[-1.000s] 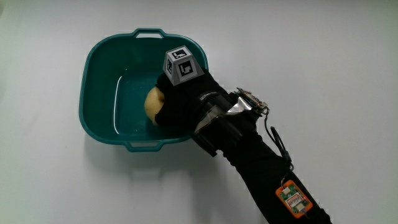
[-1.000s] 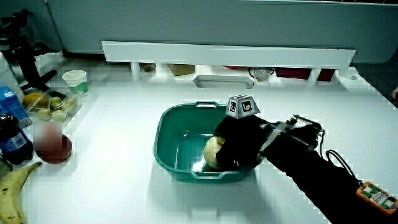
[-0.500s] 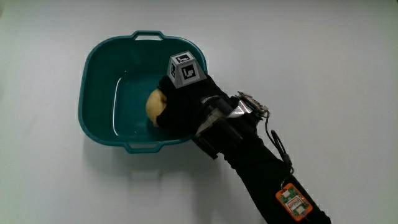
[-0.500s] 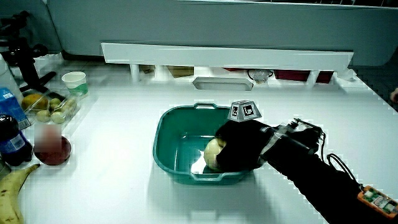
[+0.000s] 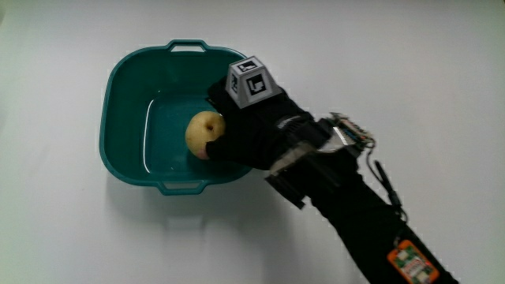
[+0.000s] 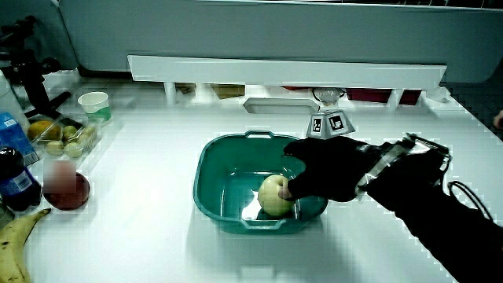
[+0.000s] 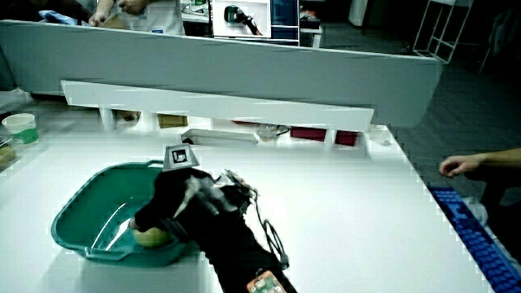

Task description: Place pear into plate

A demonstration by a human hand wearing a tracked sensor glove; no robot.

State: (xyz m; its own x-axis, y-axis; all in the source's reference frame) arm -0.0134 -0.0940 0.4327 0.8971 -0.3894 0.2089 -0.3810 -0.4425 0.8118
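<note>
The main view looks straight down from close above, showing only the basin [image 5: 126, 102] and bare tabletop [image 5: 410, 71] around it. Both side views look forward and down across the tabletop toward the partition [image 6: 287, 69], from farther off, each at its own angle. All three share the basin [image 7: 81, 207] and the tabletop around it.
</note>
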